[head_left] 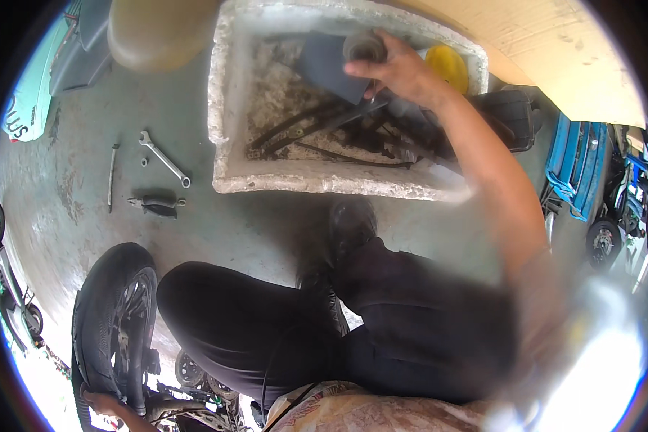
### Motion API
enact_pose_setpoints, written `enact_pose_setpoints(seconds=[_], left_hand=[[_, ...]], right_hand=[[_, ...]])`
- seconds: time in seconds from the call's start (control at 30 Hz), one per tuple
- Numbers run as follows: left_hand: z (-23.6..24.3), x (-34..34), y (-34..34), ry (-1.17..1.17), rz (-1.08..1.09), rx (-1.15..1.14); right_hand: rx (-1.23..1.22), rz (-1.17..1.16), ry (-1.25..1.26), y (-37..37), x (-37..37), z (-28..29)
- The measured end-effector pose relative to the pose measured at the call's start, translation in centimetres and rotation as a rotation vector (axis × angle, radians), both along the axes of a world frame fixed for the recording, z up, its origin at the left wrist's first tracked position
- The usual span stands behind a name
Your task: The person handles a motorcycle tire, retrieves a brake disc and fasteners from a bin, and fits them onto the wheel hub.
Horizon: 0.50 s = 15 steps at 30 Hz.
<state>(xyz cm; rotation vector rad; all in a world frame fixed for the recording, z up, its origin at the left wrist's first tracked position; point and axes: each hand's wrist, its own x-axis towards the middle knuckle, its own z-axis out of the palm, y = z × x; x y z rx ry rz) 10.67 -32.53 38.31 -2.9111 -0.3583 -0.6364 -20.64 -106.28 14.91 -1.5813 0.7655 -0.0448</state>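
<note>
My right hand [403, 68] reaches over a worn white foam box [227, 108], its fingers closed around a dark, round, cup-like part [365, 47]. The part's exact kind is not clear. Beneath it in the box lie a dark grey flat sheet [324, 68], several black strips or hoses [295, 122] and a yellow round piece [448, 68]. At the lower left, my left hand [102, 403] grips the tyre of a black spoked wheel [115, 317], which stands upright beside my left knee. Part of that hand is hidden by the tyre.
On the floor left of the box lie a combination wrench [165, 160], a small nut [144, 162], a thin metal rod [113, 178] and pliers [158, 206]. A black case [507, 119] sits right of the box, near a blue rack [579, 169]. Cardboard [554, 43] is at upper right.
</note>
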Motion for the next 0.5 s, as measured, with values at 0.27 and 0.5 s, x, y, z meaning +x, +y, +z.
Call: enact_pose_setpoints(seconds=[0.27, 0.5], left_hand=[[0.3, 3.9, 8.5, -0.018, -0.003, -0.026], [1.3, 4.4, 10.7, -0.009, 0.088, 0.088]], right_hand=[[0.099, -0.147, 0.003, -0.8, -2.6, 1.5], [-0.285, -0.058, 0.224, -2.7, -5.0, 5.3]])
